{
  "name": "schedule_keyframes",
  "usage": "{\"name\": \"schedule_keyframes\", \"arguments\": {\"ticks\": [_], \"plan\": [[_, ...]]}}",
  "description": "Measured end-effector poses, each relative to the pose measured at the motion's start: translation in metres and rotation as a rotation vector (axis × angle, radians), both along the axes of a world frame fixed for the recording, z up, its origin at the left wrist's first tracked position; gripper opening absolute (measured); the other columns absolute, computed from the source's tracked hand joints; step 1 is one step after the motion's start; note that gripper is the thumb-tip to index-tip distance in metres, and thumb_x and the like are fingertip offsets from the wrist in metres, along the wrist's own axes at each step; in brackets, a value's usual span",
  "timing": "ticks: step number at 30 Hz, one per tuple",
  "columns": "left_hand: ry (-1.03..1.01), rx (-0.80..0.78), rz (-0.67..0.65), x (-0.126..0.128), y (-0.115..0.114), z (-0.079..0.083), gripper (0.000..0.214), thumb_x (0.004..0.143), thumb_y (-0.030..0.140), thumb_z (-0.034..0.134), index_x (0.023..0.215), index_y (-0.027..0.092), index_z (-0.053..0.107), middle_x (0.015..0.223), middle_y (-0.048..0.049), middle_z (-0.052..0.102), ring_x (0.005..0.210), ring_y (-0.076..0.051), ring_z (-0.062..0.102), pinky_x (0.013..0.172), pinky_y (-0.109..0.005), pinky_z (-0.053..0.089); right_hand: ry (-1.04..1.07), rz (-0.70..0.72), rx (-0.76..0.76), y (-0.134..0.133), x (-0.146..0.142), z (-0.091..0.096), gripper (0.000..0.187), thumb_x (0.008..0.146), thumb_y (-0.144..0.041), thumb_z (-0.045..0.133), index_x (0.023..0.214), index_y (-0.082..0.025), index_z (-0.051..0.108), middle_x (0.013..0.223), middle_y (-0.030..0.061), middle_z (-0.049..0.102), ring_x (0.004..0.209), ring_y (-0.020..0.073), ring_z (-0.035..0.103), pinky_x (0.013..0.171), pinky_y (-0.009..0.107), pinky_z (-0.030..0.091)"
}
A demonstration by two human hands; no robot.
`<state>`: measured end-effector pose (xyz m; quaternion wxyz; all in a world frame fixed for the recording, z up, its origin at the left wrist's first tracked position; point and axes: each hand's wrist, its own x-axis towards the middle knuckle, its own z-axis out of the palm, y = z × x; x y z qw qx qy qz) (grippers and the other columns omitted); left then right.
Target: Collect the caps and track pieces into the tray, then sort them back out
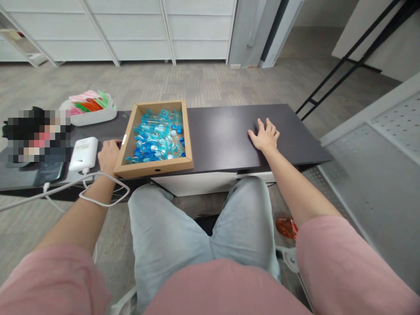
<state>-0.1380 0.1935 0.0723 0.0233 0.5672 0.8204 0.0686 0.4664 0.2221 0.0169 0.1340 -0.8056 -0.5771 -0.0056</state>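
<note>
My right hand (265, 137) rests on the dark tabletop (223, 131), fingers spread, with nothing in it. My left hand (109, 156) lies against the left side of a shallow cardboard box (157, 165). Its fingers are curled by a small dark spot, and what they hold, if anything, I cannot make out. The box holds a heap of see-through turquoise plastic pieces (157, 131), mixed with small dark blue and white parts. Their exact kind does not show.
Left of my left hand lie a white power bank (84, 154) with a white cable (108, 204) and a dark phone (50, 171). Behind them stands a white basket (95, 117) of colourful items. White cabinets (134, 30) line the far side; a grey perforated panel (383, 170) stands at right.
</note>
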Motion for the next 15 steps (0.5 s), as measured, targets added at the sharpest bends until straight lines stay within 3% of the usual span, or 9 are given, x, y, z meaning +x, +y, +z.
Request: {"name": "schedule_keyframes", "arguments": {"ticks": [4,10,15], "plan": [[-0.005,0.013,-0.020,0.001,-0.003,0.001,0.049,0.111,0.027,0.043,0.155,0.016,0.061,0.162,-0.0232,0.064,0.149,-0.036,0.063,0.124,-0.048,0.052,-0.001,-0.031,0.029,0.002,0.000,-0.002,0.095,0.111,-0.069,0.054,0.191,-0.023,0.032,0.197,0.0275,0.018,0.170,0.0516,0.037,0.129,0.076,0.038],[-0.022,-0.008,-0.045,0.003,-0.006,0.005,0.051,0.114,0.028,0.040,0.158,0.009,0.060,0.166,-0.0273,0.061,0.152,-0.038,0.063,0.126,-0.047,0.049,0.032,-0.022,-0.062,-0.001,-0.006,0.006,0.081,0.113,-0.068,0.045,0.178,-0.020,0.056,0.185,0.0267,0.046,0.167,0.0500,0.042,0.134,0.073,0.033],[-0.033,0.018,-0.039,0.004,-0.006,0.005,0.048,0.115,0.029,0.042,0.155,0.010,0.062,0.161,-0.0251,0.064,0.147,-0.036,0.065,0.123,-0.045,0.050,-0.045,-0.007,-0.104,-0.002,-0.008,0.018,0.078,0.114,-0.061,0.043,0.174,-0.014,0.059,0.181,0.0305,0.049,0.163,0.0518,0.045,0.130,0.073,0.036]]}}
